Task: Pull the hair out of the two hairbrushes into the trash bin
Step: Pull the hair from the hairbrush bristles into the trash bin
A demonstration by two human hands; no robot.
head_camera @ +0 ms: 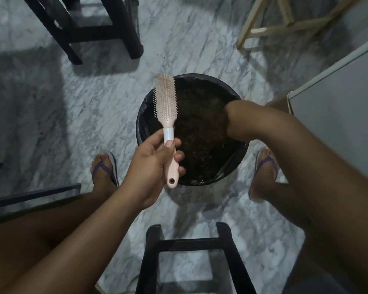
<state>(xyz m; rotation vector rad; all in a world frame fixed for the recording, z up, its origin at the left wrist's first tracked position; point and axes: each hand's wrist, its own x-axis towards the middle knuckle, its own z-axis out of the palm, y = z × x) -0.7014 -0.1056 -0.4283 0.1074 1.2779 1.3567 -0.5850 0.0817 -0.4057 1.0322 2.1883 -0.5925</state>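
Observation:
A pink hairbrush (165,98) with a white band on its neck stands upright in my left hand (155,164), which grips the handle just left of the bin. Its bristles face me and look mostly free of hair. The round black trash bin (142,124), lined with a dark bag, sits on the floor between my feet and holds a dark mass of hair (200,128). My right hand (232,124) reaches down into the bin; its fingers are buried in the hair and hidden. Only one hairbrush is in view.
A black stool (191,257) stands directly below me. Another black stool (89,28) is at the far left, and a pale wooden frame (285,24) at the far right. A white cabinet (338,98) sits on the right. The floor is grey marble.

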